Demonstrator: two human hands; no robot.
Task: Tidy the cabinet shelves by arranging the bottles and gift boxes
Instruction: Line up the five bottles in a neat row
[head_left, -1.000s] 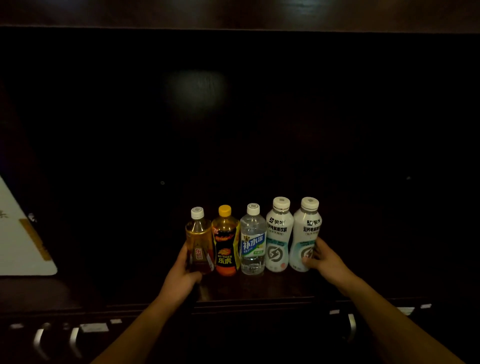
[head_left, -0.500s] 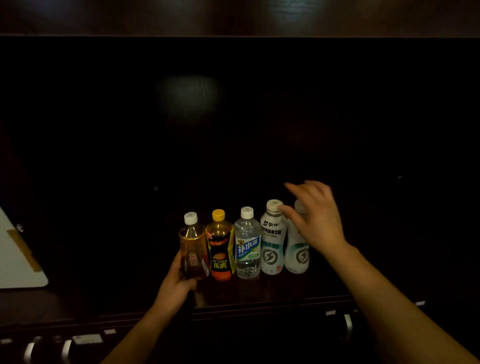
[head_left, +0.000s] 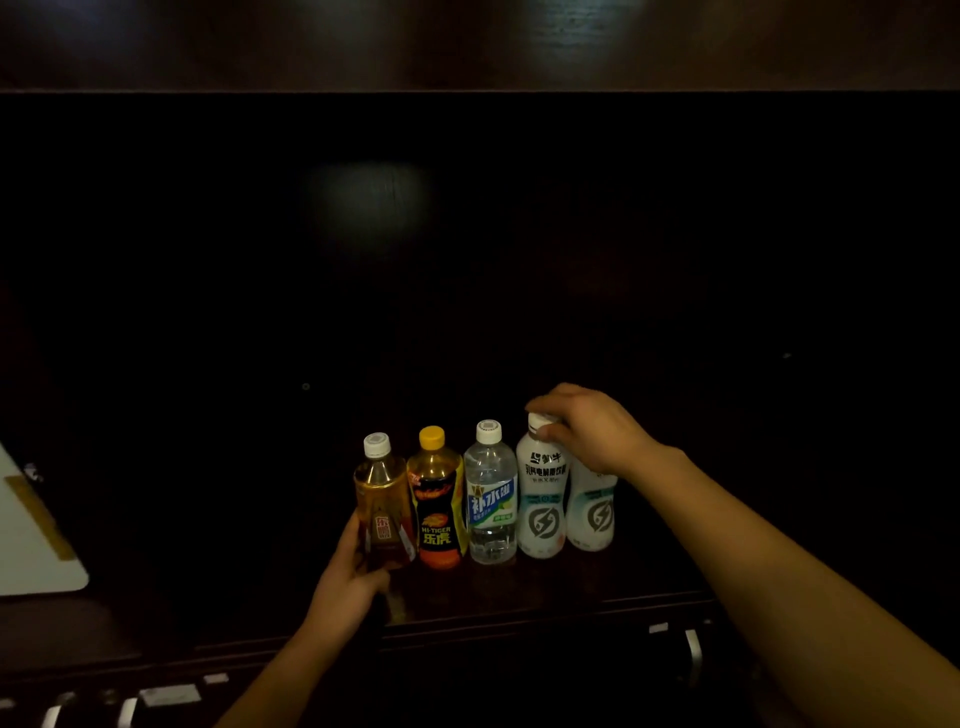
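Several bottles stand in a row near the front of a dark cabinet shelf (head_left: 519, 597). From the left: an amber tea bottle (head_left: 383, 499), an orange bottle with a yellow cap (head_left: 436, 499), a clear water bottle (head_left: 491, 499), and two white bottles (head_left: 542, 493) (head_left: 592, 514). My left hand (head_left: 348, 582) grips the lower part of the amber tea bottle, which leans slightly. My right hand (head_left: 587, 431) comes from above and pinches the cap of the left white bottle, hiding the top of the right white one.
A white box (head_left: 31, 535) with a gold stripe sits at the far left on the shelf. Metal drawer handles (head_left: 693, 654) show below the shelf edge. The shelf's back and sides are dark.
My right hand left the side of the rightmost white bottle, rose, and came down onto the cap of the left white bottle. My left hand stayed on the tea bottle.
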